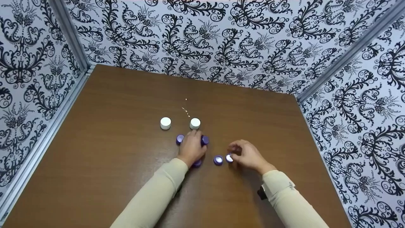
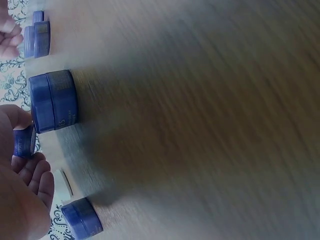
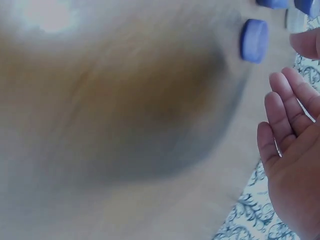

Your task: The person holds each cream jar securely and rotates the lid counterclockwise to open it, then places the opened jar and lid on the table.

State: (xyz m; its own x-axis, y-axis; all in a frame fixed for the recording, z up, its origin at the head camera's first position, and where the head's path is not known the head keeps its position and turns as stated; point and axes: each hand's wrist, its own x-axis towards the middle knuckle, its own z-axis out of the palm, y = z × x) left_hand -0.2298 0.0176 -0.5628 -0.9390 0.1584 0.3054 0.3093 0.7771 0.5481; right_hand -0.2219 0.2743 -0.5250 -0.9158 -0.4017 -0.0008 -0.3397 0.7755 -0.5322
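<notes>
My left hand (image 1: 191,148) reaches over the middle of the table. In the left wrist view its thumb and fingers pinch a small purple jar (image 2: 24,141). Below that wrist stands a larger purple jar (image 2: 54,100), and another purple jar (image 1: 179,139) is just left of the hand. A white-lidded round container (image 1: 195,123) stands right beyond its fingertips. My right hand (image 1: 248,155) hovers with loosely bent fingers by a small white-topped purple piece (image 1: 229,158); its thumb overlaps that piece in the head view. Beside it lies a purple piece with a white centre (image 1: 218,160).
A second white-lidded container (image 1: 165,123) stands farther left. Small pale crumbs (image 1: 186,110) lie scattered beyond the containers. The brown wooden table (image 1: 126,95) is bordered by patterned panels (image 1: 202,41) at the back and both sides, with metal rails (image 1: 71,34) at their corners.
</notes>
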